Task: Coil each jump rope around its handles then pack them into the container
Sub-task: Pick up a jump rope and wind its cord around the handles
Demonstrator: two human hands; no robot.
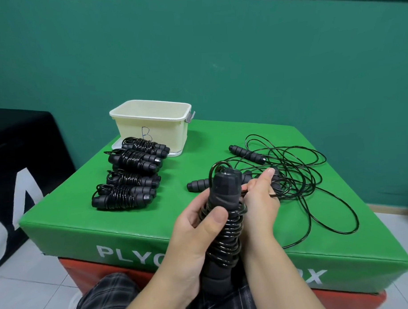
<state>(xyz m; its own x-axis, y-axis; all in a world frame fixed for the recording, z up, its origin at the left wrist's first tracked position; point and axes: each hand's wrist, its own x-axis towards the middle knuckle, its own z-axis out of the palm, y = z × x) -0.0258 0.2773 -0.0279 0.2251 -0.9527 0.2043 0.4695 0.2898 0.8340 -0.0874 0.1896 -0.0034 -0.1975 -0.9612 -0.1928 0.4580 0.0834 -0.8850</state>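
Left hand [196,226] and right hand [260,198] both clamped on coiled jump rope [226,227]. Cream container [151,126] marked "B". Green counter [85,227] reading "PLYO".

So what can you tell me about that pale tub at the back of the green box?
The cream plastic tub is rectangular, open-topped, with a thick rolled rim and a grey clip handle on its right end. A blue handwritten "B" marks its front wall. It stands upright at the far left of the green padded box, apparently on a clear lid. Its inside looks empty. The nearest coiled black jump rope lies against its front.
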